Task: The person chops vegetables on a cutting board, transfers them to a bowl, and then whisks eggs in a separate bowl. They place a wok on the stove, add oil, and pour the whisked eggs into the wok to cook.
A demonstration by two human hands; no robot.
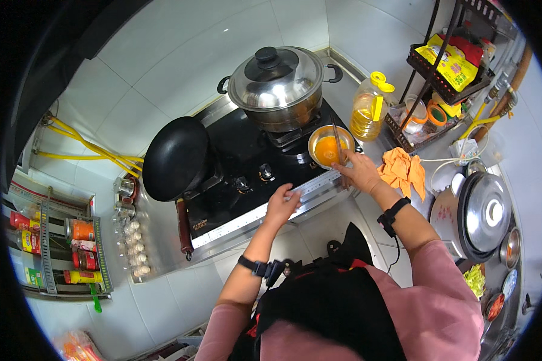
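My right hand [357, 170] is at the near rim of a steel bowl [314, 155] that holds beaten-looking egg [327, 150]. Its fingers are around a pair of chopsticks [337, 135], which stand across the bowl. My left hand [283, 205] hovers by the front edge of the black gas stove [235, 158], its fingers loosely curled with nothing seen in them. Behind the bowl a lidded steel pot [275, 85] sits on a burner. A black wok [176, 158] with a wooden handle [184, 225] rests tilted at the stove's left side.
An oil bottle [368, 110], an orange cloth [402, 169] and a rice cooker [472, 216] stand to the right, below a black rack [451, 92]. Eggs [137, 248] lie left of the wok handle. Jars fill a wall rack [47, 248] at far left.
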